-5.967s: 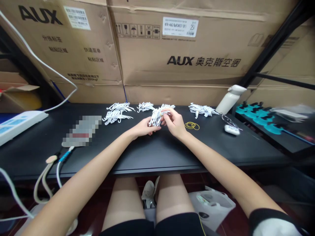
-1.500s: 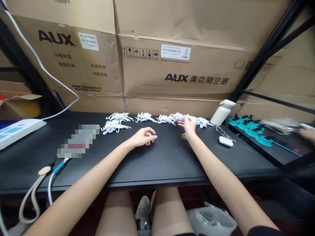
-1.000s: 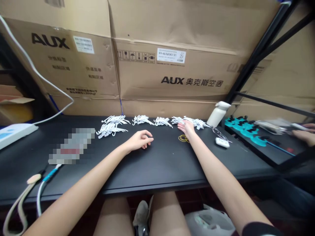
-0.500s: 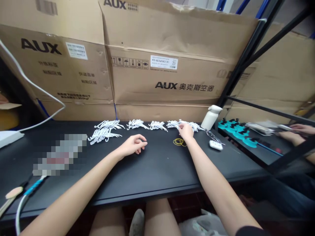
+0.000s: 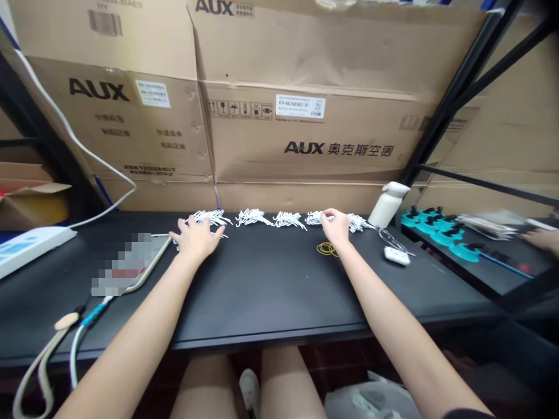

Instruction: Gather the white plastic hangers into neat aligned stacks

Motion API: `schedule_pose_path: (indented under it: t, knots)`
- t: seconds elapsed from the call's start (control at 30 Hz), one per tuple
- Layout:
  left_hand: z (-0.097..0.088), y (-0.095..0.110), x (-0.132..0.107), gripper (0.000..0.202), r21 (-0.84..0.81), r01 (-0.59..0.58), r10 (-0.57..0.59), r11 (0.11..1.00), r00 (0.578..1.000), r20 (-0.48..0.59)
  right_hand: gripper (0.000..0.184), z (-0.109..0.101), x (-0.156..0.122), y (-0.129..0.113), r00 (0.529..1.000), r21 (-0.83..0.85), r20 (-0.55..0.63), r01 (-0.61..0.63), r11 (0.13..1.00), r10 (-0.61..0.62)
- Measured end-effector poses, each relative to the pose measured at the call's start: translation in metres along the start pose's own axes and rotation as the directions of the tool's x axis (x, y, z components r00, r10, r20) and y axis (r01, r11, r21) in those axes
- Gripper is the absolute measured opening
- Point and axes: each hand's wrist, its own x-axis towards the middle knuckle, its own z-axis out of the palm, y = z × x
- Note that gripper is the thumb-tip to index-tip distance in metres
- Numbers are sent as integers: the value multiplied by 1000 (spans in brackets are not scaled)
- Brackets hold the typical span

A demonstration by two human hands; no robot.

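Thin white pieces with hooked ends lie in several bundles along the back of the black table. My left hand [image 5: 195, 240] is spread open over the leftmost white bundles [image 5: 213, 217], covering much of the nearer one. At the rightmost white bundle [image 5: 313, 218] my right hand [image 5: 336, 228] has its fingers pinched together; what is between them is hidden. Two other bundles, one left of centre [image 5: 252, 217] and one near the middle [image 5: 288, 220], lie between my hands. Yellow rubber bands [image 5: 326, 249] rest just below my right hand.
Cardboard boxes [image 5: 349, 122] stand behind the table. Rightward are a white bottle [image 5: 388, 205], glasses [image 5: 393, 240], a small white case [image 5: 397, 256] and teal holders [image 5: 441, 233]. A blurred-out device [image 5: 144, 265] and a power strip [image 5: 35, 249] lie left. Another person's hand [image 5: 541, 237] shows far right.
My left hand has moved left, from in front of the middle bundles onto the leftmost ones, and its fingers have spread. The right hand stays at the rightmost bundle. The view has shifted slightly left.
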Motion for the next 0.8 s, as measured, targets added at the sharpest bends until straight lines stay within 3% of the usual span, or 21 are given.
schedule_pose_path:
  t: [0.07,0.17,0.4,0.63,0.73,0.8]
  knots:
    - [0,-8,5,62,-3,48,-48,999,995,88,21,1,-1,0,1000,9,6,-3,1000,3]
    - [-3,-10,7,55,34,7,-11,999,990,140,21,2,-2,0,1000,11,19,-9,1000,8]
    - [-6,9,-8,46,52,-115,109,992,988,113,20,6,-6,-5,999,12,25,24,1000,-25]
    - [-9,24,-21,41,85,-164,154,983,982,111,21,4,-7,-11,1000,-1,2,15,1000,-15]
    - [-10,34,-29,39,67,-265,257,962,960,110,20,5,-9,-17,999,-9,-14,50,999,-50]
    - [-8,43,-36,38,-4,-368,366,930,923,119,19,7,-13,-26,996,9,-7,92,996,-92]
